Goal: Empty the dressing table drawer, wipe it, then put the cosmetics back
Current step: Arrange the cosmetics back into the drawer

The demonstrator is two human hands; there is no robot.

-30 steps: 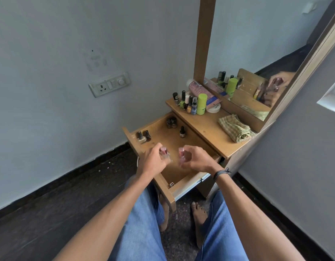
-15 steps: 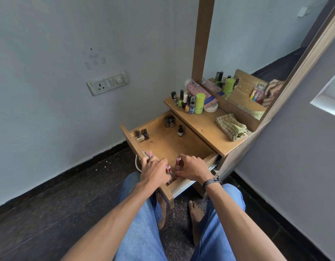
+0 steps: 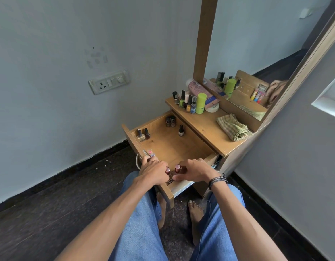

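Observation:
The wooden drawer (image 3: 174, 146) is pulled open below the dressing table top (image 3: 206, 127). At its near front corner, my left hand (image 3: 153, 171) holds a small pink-capped bottle (image 3: 167, 170), and my right hand (image 3: 194, 170) grips a reddish nail polish bottle (image 3: 177, 169) beside it. Slim tubes (image 3: 150, 153) stand against the drawer's left wall just past my left hand. Two bottles (image 3: 143, 134) stand in the far left corner, two dark bottles (image 3: 170, 121) at the back, and one small dark bottle (image 3: 180, 130) stands alone.
On the table top stand several nail polish bottles (image 3: 185, 102), a green can (image 3: 201, 103), a white jar (image 3: 211, 107) and a folded checked cloth (image 3: 232, 129). A mirror (image 3: 257, 53) rises behind. My knees and bare feet are under the drawer front. A wall socket (image 3: 109, 84) is at left.
Both hands moved from above the drawer's middle down to its near front corner, carrying the small bottles with them. The camera has shifted slightly.

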